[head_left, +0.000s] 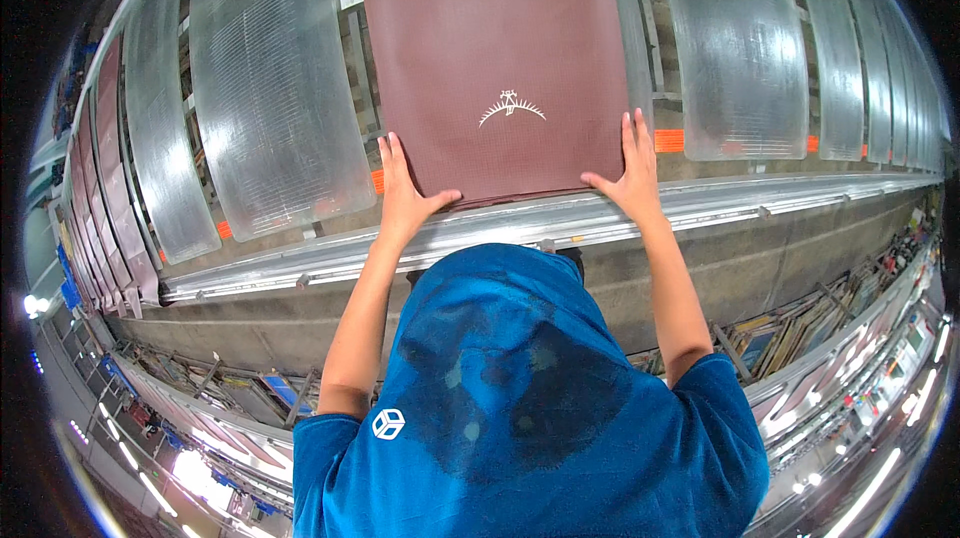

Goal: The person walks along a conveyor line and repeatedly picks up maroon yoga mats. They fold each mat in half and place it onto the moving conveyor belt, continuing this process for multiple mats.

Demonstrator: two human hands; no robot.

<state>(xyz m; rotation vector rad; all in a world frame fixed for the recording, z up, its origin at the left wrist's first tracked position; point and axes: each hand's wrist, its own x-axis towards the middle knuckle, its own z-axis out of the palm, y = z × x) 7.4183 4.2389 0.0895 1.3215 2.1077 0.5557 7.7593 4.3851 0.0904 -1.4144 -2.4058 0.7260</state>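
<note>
The left grip (pixel 405 208) is spread wide, its fingers laid along the left edge of a maroon sheet (pixel 500 48) and its thumb stretched across the near left corner. The right grip (pixel 635 188) is spread likewise, with fingers along the right edge and thumb tip at the near edge. Only some fingers of each can be made out; what is tucked behind or beneath cannot be told, nor how firmly the sheet is pressed. The sheet is laid flat between both grips, its far end cut off by the frame; a pale arched emblem (pixel 512 108) is borne on its near half. Its near edge looks layered, but the layers cannot be counted. Ribbed clear panels (pixel 275 88) are ranged to left and right, with orange strips (pixel 669 142) partly covered by them. Nearer, a metal rail (pixel 720 200) is partly hidden by a blue shirt (pixel 540 378). At the far left, other maroon sheets (pixel 110 138) are bent by the lens, their outlines hard to separate.
</note>
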